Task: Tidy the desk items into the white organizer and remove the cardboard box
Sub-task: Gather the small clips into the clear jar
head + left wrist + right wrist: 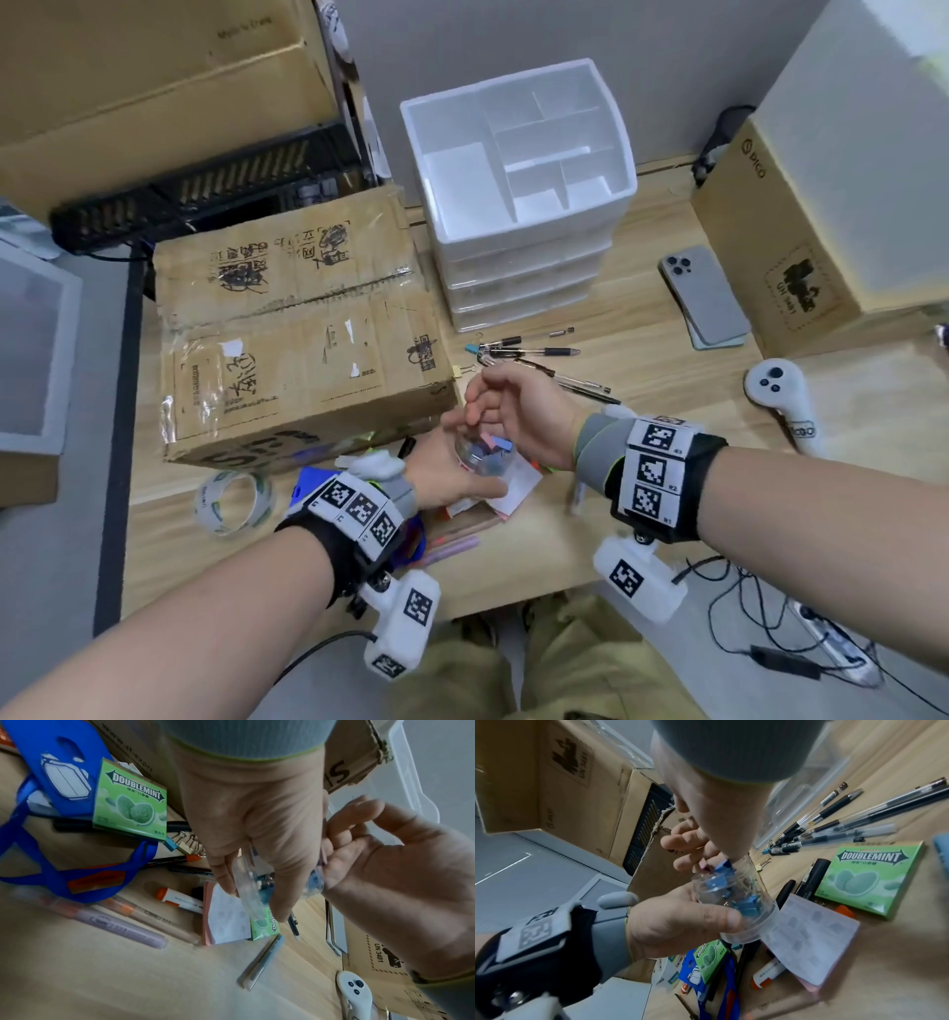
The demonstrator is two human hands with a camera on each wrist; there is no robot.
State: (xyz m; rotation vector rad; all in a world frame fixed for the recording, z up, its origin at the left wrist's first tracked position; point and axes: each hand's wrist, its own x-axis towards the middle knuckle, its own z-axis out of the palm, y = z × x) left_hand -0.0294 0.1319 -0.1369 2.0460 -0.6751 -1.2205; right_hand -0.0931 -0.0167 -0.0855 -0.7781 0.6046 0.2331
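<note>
My left hand (441, 473) grips a small clear jar (482, 452) of blue binder clips (744, 904) just above the desk's front middle. My right hand (493, 406) hovers over the jar's mouth, thumb and curled fingers on a blue binder clip (727, 865) at the rim. The white organizer (513, 257), with its top compartments bare, stands at the back. Left of it lies the taped cardboard box (287, 334). Pens (539, 352) and loose clips (472, 349) lie in front of the organizer.
Under my hands lie a Doublemint pack (867, 880), sticky notes (816, 943), highlighters (115, 923), a blue lanyard badge (59, 766) and a tape roll (233, 501). A phone (703, 293), a Pico box (801, 241) and a white controller (775, 385) sit to the right.
</note>
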